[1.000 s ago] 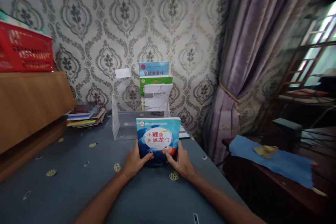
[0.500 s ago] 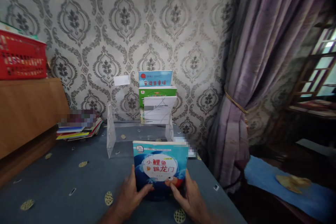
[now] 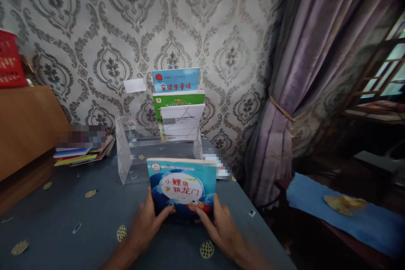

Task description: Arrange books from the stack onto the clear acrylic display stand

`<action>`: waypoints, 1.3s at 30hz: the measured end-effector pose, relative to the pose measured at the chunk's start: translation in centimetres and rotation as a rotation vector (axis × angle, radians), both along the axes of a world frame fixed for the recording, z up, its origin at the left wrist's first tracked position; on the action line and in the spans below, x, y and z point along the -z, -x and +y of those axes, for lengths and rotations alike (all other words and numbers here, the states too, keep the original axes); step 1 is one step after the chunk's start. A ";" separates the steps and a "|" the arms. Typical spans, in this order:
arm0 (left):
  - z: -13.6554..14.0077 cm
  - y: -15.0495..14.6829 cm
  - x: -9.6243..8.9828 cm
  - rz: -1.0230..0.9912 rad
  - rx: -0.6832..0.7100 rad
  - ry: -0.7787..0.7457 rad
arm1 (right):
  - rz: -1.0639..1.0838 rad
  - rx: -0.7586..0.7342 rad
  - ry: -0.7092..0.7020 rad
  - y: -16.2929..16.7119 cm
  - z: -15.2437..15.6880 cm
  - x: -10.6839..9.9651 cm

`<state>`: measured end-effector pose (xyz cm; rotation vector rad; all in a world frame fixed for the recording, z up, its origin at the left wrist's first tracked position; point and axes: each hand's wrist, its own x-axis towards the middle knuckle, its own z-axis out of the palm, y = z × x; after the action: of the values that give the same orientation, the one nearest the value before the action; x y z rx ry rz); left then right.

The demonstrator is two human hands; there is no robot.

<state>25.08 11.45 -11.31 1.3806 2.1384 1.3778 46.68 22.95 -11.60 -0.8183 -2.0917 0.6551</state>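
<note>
A blue picture book (image 3: pixel 182 183) with red Chinese characters in a white oval is held upright in front of me. My left hand (image 3: pixel 148 223) grips its lower left side, thumb across the cover. On the lower right side, my right hand (image 3: pixel 221 225) grips it the same way. Just beyond the book stands a clear acrylic rack (image 3: pixel 124 156). Its right part carries a white booklet (image 3: pixel 182 124), a green book (image 3: pixel 179 98) behind that, and a light blue book (image 3: pixel 176 79) at the back. The fingers behind the held book are hidden.
A stack of books (image 3: pixel 84 152), partly blurred out, lies at the left of the dark patterned tablecloth (image 3: pixel 98 219). A wooden cabinet (image 3: pixel 28 122) with a red basket (image 3: pixel 11 59) borders the left. Right of the table are a tied curtain (image 3: pixel 275 135) and a blue cloth (image 3: pixel 316 202) on a bench.
The view has shifted, so the rack, book and hands sit slightly further left and higher in the picture. Both hands keep their hold on the book.
</note>
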 end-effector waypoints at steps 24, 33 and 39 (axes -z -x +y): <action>7.4 2.0 -10.8 0.177 0.056 -0.008 | 0.101 -0.184 -0.020 4.1 7.8 -8.8; 9.1 3.4 -12.8 0.280 0.034 -0.093 | 0.089 -0.190 -0.135 5.2 10.6 -11.4; 10.5 4.5 -14.3 0.355 0.057 -0.167 | 0.105 -0.193 -0.237 6.4 12.8 -12.5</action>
<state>20.60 21.92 3.02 1.8576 2.2097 1.4042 40.31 35.71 0.91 -0.4450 -2.1176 0.5249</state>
